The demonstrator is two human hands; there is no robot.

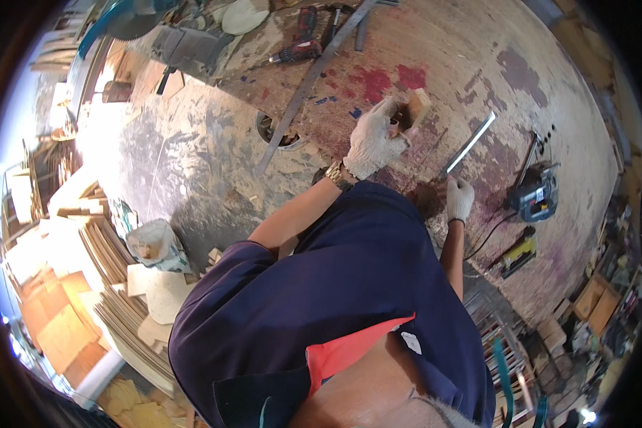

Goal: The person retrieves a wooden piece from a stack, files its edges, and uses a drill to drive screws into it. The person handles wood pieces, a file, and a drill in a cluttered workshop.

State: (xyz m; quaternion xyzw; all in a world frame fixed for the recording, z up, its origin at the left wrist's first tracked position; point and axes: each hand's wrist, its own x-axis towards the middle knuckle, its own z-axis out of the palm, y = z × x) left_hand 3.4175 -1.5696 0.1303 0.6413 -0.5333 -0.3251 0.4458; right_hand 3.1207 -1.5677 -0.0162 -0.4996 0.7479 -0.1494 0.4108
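My left hand (375,141), in a white knit glove, is closed round a small wooden block (420,107) above the worktable (406,43). The block's pale side faces away from me, and fingers hide part of it. Lower and to the right, my gloved right hand (460,200) has its fingers curled in over the table. Right by its fingertips is the near end of a long shiny metal strip (472,144), which slants away to the right. Whether those fingers grip the strip or something smaller cannot be seen. A dark brown patch (426,199) shows between my hands.
A corded jigsaw (535,197) and a yellow-and-black tool (518,253) lie at the right. Farther off are a cordless drill (301,39), a long metal bar (314,78) and a circular saw blade (132,25). Wood pieces (64,321) and a sack (157,245) are at the left.
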